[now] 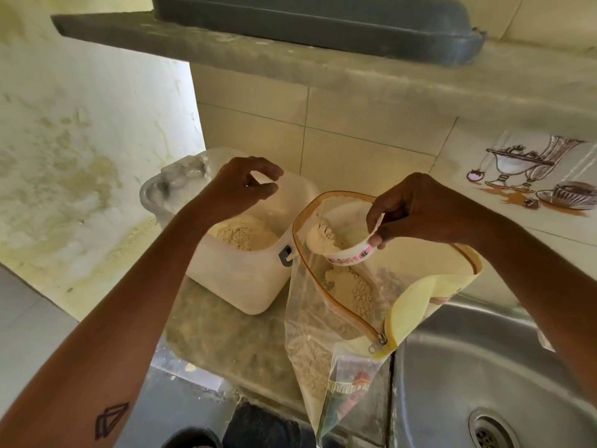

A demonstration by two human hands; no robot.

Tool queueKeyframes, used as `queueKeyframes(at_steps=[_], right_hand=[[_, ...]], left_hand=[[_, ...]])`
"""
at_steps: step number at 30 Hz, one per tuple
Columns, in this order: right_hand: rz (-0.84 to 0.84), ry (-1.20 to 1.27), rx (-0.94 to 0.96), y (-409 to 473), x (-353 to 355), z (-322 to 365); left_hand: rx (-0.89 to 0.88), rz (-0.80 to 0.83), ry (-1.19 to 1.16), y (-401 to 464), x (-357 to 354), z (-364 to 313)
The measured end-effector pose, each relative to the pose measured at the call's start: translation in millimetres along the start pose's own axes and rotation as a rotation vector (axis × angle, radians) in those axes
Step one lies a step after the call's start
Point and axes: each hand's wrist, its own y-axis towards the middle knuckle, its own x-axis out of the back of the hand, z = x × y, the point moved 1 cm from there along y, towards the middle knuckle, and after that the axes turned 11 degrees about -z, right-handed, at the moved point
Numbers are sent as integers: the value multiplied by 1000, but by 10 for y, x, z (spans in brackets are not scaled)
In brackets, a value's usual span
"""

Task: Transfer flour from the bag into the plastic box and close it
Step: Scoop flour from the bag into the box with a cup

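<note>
A translucent white plastic box stands open on the counter, with a mound of flour inside. My left hand hovers over its far rim, fingers loosely curled and nothing visibly held. To the right stands the clear flour bag, its orange zipper mouth wide open and flour low inside. My right hand pinches the rim of a small white bowl with a pink pattern. The bowl is tilted over the bag's mouth and holds a clump of flour.
A steel sink lies right of the bag, its drain at the bottom right. A grey-edged translucent piece sits behind the box against the stained wall. A concrete shelf with a dark tray overhangs the tiled back wall.
</note>
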Motion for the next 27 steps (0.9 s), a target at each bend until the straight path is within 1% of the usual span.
queueKeyframes(at_steps=[3, 5, 8, 10, 13, 17, 19, 22, 23, 25, 27], right_hand=[[-30, 54, 36, 103, 35, 144], [-57, 113, 56, 201, 12, 226], [-104, 156, 75, 401, -112, 300], [-152, 176, 58, 579, -284, 329], [-247, 48, 80, 852, -617, 345], [-318, -93, 94, 1142, -1023, 368], [-291, -170, 86, 1259, -1170, 326], [-171, -320, 70, 1366, -1342, 255], [-165, -361, 69, 1375, -1371, 239], [-182, -388, 53, 1387, -1397, 214], [-131, -396, 35, 1382, -1398, 181]], left_hand=[[47, -66, 105, 20, 208, 242], [109, -116, 113, 8, 333, 438], [211, -219, -25, 5, 410, 594], [222, -291, -85, 19, 420, 592], [212, -321, -9, 9, 390, 581], [219, -358, 41, -24, 396, 595], [221, -385, 53, -19, 398, 579], [225, -407, 63, -23, 393, 587], [221, -408, 63, -26, 388, 578], [208, -404, 76, -32, 394, 570], [196, -389, 86, -22, 394, 580]])
